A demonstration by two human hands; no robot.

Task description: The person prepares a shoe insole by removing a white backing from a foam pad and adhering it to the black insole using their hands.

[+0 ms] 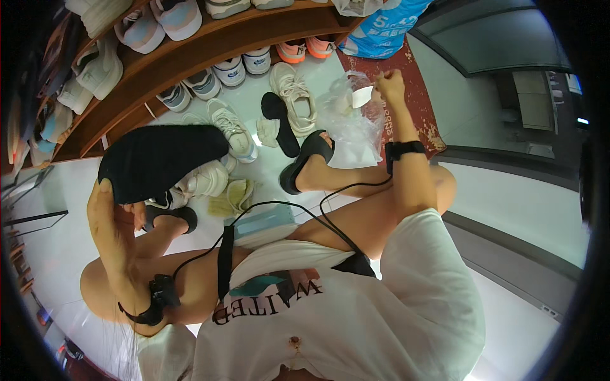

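Observation:
My left hand (pixel 107 213) grips a black insole (pixel 162 152), raised close to the view, with the thumb along its edge. The insole hides part of the shoes below it. On the right, my right hand (pixel 391 87) is closed at the edge of a crumpled clear plastic bag (pixel 346 117) with a white slip (pixel 362 97) on or in it. Between my hands, a second dark insole (pixel 278 120) lies beside a cream sneaker (pixel 294 95), partly over a pale cloth-like piece (pixel 267 132). Another white sneaker (pixel 232 127) stands left of it.
A wooden shoe rack (pixel 210 47) with several shoes curves across the far side. A blue bag (pixel 384 32) stands on a red mat (pixel 413 111) at far right. A yellowish cloth (pixel 227 202) lies near my left foot. Black cables (pixel 273 203) cross my lap.

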